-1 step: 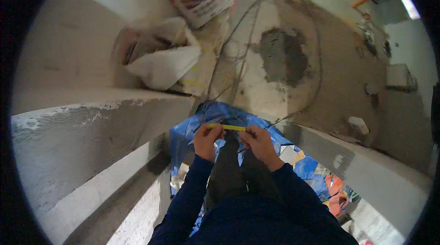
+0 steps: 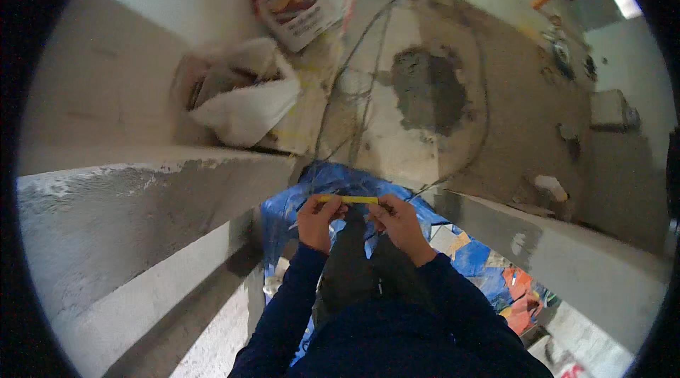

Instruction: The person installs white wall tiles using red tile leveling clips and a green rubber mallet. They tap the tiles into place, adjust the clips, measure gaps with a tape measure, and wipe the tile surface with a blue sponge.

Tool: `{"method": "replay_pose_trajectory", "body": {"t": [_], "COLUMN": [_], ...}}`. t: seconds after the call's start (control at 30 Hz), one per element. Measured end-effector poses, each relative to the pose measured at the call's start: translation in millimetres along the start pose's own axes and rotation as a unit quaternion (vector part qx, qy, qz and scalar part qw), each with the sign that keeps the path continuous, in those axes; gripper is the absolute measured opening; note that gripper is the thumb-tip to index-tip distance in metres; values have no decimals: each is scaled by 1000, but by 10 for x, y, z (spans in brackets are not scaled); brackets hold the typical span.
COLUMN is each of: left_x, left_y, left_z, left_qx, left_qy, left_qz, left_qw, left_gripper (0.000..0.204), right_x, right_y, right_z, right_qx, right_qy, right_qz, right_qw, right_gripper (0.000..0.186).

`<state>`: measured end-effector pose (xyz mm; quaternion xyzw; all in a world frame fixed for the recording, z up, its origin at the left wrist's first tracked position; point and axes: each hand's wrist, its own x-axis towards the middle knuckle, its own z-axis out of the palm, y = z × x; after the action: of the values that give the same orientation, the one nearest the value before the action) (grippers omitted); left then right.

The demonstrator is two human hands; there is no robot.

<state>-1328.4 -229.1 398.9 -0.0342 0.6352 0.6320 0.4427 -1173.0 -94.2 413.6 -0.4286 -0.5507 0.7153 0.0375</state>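
Note:
A short, straight yellow strip (image 2: pixel 360 199) spans the gap between my hands, roughly level, in front of my legs. Its left end is pinched by the fingers of my left hand (image 2: pixel 316 224). The fingers and thumb of my right hand (image 2: pixel 398 222) close on its other end. The strip looks like a piece of measuring tape, but its markings are too small to make out. Beneath my hands lies crumpled blue sheeting (image 2: pixel 283 204), partly hidden by my dark trousers (image 2: pixel 347 265).
Low grey walls stand to the left (image 2: pixel 142 212) and right (image 2: pixel 552 250). Beyond are an open white sack (image 2: pixel 248 112), a red-and-white bag (image 2: pixel 304 13), a loose dark cable (image 2: pixel 338 84) and a dark grey patch (image 2: pixel 431 88) on the floor. Orange material (image 2: pixel 520 300) lies at lower right.
The view has shifted slightly, so the sacks and floor patch sit a little further left. Both hands keep their hold on the yellow strip.

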Motion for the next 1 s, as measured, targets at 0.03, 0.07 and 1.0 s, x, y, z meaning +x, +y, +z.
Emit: {"method": "replay_pose_trajectory", "body": {"t": [0.03,0.07,1.0], "left_x": [-117,-228,-4872], "left_y": [5,11,-3603], "left_z": [120,221,3992], "left_qx": [-9,-17,506], "left_qy": [-27,-53,-807], "left_qz": [-4,-9,34], "left_qw": [1000,998,303], "left_gripper": [21,21,26], "right_x": [-189,-349,-6691], "right_y": [-51,-77,3174], "right_z": [-79,-165,-2623], "right_qx": [22,33,426], "right_qy": [39,62,706], "right_qz": [-13,-31,-228], "right_qw": [999,997,518], "right_gripper": [17,18,17]}}
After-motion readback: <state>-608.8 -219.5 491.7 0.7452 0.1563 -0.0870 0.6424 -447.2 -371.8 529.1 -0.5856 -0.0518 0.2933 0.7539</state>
